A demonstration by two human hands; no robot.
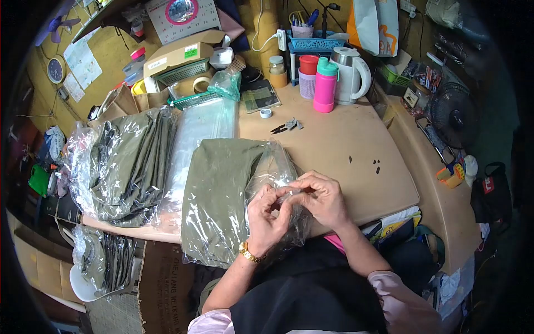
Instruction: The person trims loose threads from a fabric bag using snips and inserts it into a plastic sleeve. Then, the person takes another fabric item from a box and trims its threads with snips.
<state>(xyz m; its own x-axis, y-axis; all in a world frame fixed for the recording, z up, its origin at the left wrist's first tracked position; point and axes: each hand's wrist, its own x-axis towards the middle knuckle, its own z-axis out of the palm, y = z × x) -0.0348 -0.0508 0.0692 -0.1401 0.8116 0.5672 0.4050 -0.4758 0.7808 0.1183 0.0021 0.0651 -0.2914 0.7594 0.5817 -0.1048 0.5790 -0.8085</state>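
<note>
An olive-green folded garment [222,172] in a clear plastic bag lies at the table's front edge and hangs slightly over it. My left hand [268,217], with a gold watch at the wrist, pinches the bag's loose clear plastic [272,167] near its right side. Close beside it, my right hand [322,200] pinches the same plastic, the fingertips of both hands nearly meeting. Whether something small sits between the fingertips is too hard to make out. Left of this bag are a sheaf of flat clear bags [208,125] and a pile of bagged olive garments [130,161].
Small black snips [278,129], grey bits [293,123] and a white ring [266,113] lie mid-table. Behind stand a pink bottle [325,89], a kettle [347,72] and a green basket [192,100]. Dark flakes [376,166] dot the right side. More bagged garments [105,261] rest lower left.
</note>
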